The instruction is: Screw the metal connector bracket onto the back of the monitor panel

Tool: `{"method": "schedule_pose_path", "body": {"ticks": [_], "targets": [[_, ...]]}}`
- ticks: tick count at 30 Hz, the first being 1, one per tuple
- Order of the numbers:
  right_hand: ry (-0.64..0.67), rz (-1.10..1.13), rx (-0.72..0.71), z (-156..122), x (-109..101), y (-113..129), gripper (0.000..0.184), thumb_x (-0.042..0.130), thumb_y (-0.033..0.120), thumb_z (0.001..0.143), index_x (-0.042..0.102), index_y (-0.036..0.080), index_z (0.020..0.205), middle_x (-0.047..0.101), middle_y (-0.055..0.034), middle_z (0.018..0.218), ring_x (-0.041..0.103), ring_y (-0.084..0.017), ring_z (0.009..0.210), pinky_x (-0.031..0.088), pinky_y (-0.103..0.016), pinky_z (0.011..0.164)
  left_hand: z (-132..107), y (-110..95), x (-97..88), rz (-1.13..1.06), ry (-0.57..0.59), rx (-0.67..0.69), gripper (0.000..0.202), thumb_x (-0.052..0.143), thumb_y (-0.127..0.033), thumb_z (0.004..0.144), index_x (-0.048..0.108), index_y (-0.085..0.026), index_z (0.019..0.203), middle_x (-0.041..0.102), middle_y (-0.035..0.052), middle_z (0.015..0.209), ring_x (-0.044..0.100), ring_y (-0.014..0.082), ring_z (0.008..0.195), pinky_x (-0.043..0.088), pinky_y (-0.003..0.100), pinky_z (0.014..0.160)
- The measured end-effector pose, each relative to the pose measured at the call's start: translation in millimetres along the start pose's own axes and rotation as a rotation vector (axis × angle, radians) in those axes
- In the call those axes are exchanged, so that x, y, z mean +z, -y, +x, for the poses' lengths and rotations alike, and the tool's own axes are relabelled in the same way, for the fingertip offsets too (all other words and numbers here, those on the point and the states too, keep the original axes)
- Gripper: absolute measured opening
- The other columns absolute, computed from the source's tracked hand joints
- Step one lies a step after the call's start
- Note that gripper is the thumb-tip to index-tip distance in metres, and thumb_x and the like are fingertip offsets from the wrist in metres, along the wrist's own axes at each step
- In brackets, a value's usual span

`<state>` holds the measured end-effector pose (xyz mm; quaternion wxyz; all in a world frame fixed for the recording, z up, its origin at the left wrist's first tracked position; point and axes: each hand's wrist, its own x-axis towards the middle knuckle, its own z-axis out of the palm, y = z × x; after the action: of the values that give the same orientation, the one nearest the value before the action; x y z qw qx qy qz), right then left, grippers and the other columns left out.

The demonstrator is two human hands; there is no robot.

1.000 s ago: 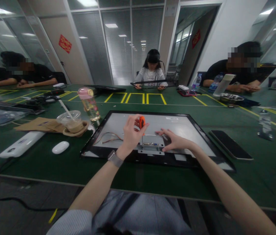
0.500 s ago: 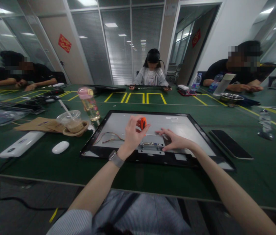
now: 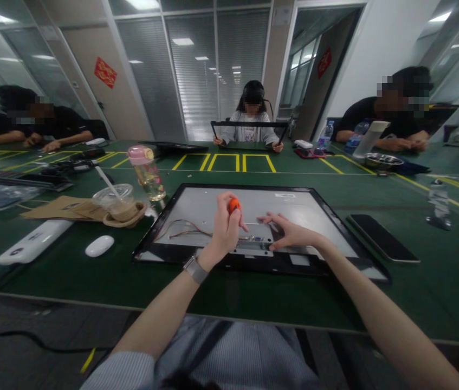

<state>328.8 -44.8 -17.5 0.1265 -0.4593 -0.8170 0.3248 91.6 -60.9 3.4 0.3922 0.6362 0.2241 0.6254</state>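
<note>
A monitor panel (image 3: pixel 318 216) lies face down on the green table, its grey metal back up and loose coloured wires (image 3: pixel 180 230) at its left. My left hand (image 3: pixel 224 230) is closed round an orange-handled screwdriver (image 3: pixel 233 205), held upright over the small metal connector bracket (image 3: pixel 253 245) near the panel's front edge. My right hand (image 3: pixel 290 234) rests on the panel just right of the bracket, fingers spread and pressing down.
A white mouse (image 3: pixel 99 246), a long white device (image 3: pixel 34 242), a lidded drink cup with straw (image 3: pixel 116 200) and a pink-capped bottle (image 3: pixel 147 173) stand to the left. A black phone (image 3: pixel 381 238) lies right of the panel. Other people sit round the table.
My left hand has closed more tightly on the screwdriver and sunk a little towards the bracket. The person opposite has tilted a black frame upright.
</note>
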Motion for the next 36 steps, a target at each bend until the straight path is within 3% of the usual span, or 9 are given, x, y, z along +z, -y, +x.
{"method": "schedule_pose_path", "body": {"ticks": [3,7,10,13,16,19,27,32,36], "targets": [[-0.001,0.002,-0.015,0,0,0,0.075,0.077,0.063,0.065,0.053,0.027,0.126,0.042,-0.0075,0.158,0.008,-0.033,0.154,-0.004,-0.056,0.124,2,-6,3.9,-0.193,-0.069,-0.165,0.019,0.05,-0.039,0.095,0.037,-0.025,0.093,0.04,-0.0108,0.063,0.032,0.0038,0.042,0.027,0.011,0.038],[0.0,0.008,-0.027,0,1,0,0.076,0.077,0.064,0.066,0.052,0.027,0.127,0.042,-0.0077,0.158,0.007,-0.032,0.154,-0.005,-0.055,0.124,6,-12,5.2,-0.319,0.065,-0.279,0.048,0.049,-0.066,0.09,0.039,-0.022,0.074,0.03,-0.0117,0.048,0.02,0.0036,0.036,0.018,0.013,0.035],[0.002,0.002,-0.025,1,1,0,0.078,0.078,0.065,0.065,0.052,0.025,0.127,0.042,-0.0096,0.158,0.009,-0.032,0.154,-0.006,-0.054,0.125,11,-14,-0.3,-0.346,0.129,-0.333,0.059,0.046,-0.074,0.086,0.038,-0.021,0.061,0.024,-0.0108,0.042,0.019,0.0041,0.034,0.02,0.016,0.034],[0.006,-0.005,-0.017,0,1,1,0.08,0.076,0.066,0.067,0.051,0.024,0.129,0.041,-0.0103,0.158,0.01,-0.033,0.154,-0.006,-0.054,0.125,20,-14,-9.5,-0.337,0.033,-0.326,0.056,0.052,-0.07,0.086,0.044,-0.019,0.064,0.035,-0.0088,0.046,0.026,0.0038,0.035,0.022,0.016,0.037],[0.01,-0.004,-0.014,0,0,1,0.083,0.076,0.067,0.067,0.049,0.023,0.133,0.04,-0.0102,0.159,0.01,-0.032,0.154,-0.006,-0.054,0.125,25,-12,-15.2,-0.35,-0.073,-0.325,0.048,0.059,-0.065,0.084,0.056,-0.018,0.077,0.04,-0.008,0.053,0.03,0.0043,0.039,0.024,0.017,0.039],[0.008,-0.007,-0.007,-1,0,0,0.084,0.076,0.067,0.067,0.049,0.024,0.134,0.039,-0.0094,0.159,0.009,-0.033,0.154,-0.006,-0.055,0.125,24,-9,-12.2,-0.369,-0.027,-0.305,0.044,0.056,-0.062,0.088,0.061,-0.018,0.087,0.044,-0.0053,0.06,0.037,0.0056,0.045,0.031,0.019,0.043],[-0.008,-0.003,-0.026,0,2,-4,0.076,0.077,0.064,0.066,0.053,0.026,0.127,0.043,-0.0091,0.158,0.009,-0.032,0.154,-0.004,-0.054,0.125,11,-9,-0.3,-0.232,0.165,-0.237,0.036,0.057,-0.054,0.092,0.06,-0.018,0.092,0.055,-0.0016,0.071,0.051,0.0085,0.058,0.041,0.021,0.052],[-0.017,0.001,-0.008,1,2,-5,0.078,0.077,0.065,0.065,0.053,0.027,0.129,0.044,-0.0086,0.157,0.012,-0.034,0.153,-0.006,-0.056,0.124,14,-11,-1.8,-0.277,0.067,-0.195,0.034,0.07,-0.045,0.085,0.051,-0.019,0.094,0.063,0.0019,0.096,0.065,0.0105,0.069,0.052,0.024,0.06],[-0.002,0.002,-0.02,0,1,-5,0.078,0.077,0.065,0.065,0.053,0.026,0.129,0.043,-0.0088,0.158,0.011,-0.034,0.154,-0.006,-0.055,0.124,15,-13,-2.7,-0.306,0.041,-0.229,0.034,0.073,-0.037,0.083,0.044,-0.021,0.089,0.059,-0.0058,0.074,0.048,0.0036,0.048,0.037,0.017,0.048]]}}
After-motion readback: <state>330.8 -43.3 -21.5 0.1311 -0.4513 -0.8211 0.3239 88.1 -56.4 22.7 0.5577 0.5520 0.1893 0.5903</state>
